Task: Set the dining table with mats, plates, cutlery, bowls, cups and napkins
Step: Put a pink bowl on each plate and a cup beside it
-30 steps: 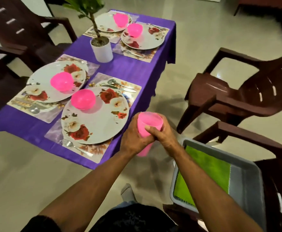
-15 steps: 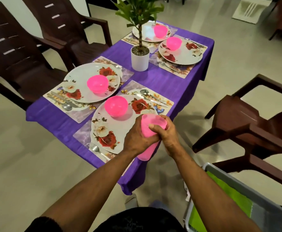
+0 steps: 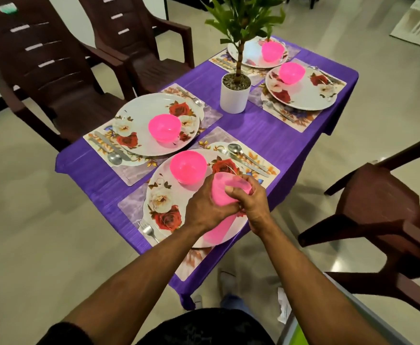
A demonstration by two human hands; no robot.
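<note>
— What's laid out on the worktop (image 3: 266, 135)?

— A purple cloth with a fine woven streak covers it. Four rectangular glossy mats carry round white plates printed with red and cream roses, and a smooth, translucent pink plastic bowl sits on each plate. The nearest plate (image 3: 169, 195) holds the nearest bowl (image 3: 187, 166) toward its far edge. A steel spoon (image 3: 236, 148) and a knife lie on the mat to the right of that plate; a fork (image 3: 148, 230) lies on the mat to its left.

— And the middle?

— A small tree-like plant with a thin banded stem stands in a plain white cylindrical pot (image 3: 234, 95). Dark brown moulded plastic chairs with slotted backs stand on both sides of the worktop.

— Where's the cup?

— The pink cups (image 3: 220, 192), tall, tapered and translucent, look like a nested stack, held tilted just above the near plate's right side, right beside the bowl.

— How is each grip set?

— The left hand (image 3: 206, 207) wraps round the stack's middle, fingers curled around it. The right hand (image 3: 250, 199) comes over the top, thumb and fingertips pinching the rim of the uppermost cup. Both forearms reach forward, wrists bent inward toward each other.
</note>
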